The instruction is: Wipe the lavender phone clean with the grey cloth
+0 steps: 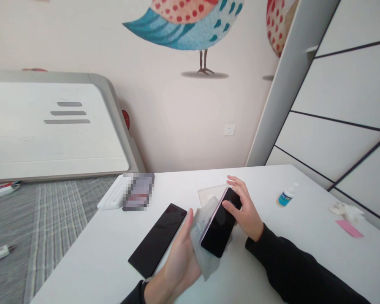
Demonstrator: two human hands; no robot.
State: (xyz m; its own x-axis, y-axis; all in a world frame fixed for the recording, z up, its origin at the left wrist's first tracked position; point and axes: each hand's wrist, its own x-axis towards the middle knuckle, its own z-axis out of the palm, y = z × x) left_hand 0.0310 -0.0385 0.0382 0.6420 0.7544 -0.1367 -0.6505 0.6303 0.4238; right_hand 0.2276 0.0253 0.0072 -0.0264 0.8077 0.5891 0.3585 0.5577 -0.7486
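Observation:
A smartphone [220,226] with a dark screen and a pinkish edge is tilted above the table. My right hand [245,211] grips its upper end, thumb over the screen and fingers round the far side. Beneath the phone, a thin pale grey cloth [205,259] with faint print lies across my left hand [180,257]. That hand's thumb points up, while its other fingers are mostly hidden under the cloth. A larger black flat device [158,240] rests on the table just left of my left hand. Behind the phone lies a clear, flat case-like piece [208,195].
On the white table [107,257], a small bottle with a blue label [285,197] stands at right, near crumpled white tissue [346,211] and a pink slip [350,228]. A white case [111,194] and a blurred-out packet [139,192] lie at the back left. A bed [60,236] adjoins the left side.

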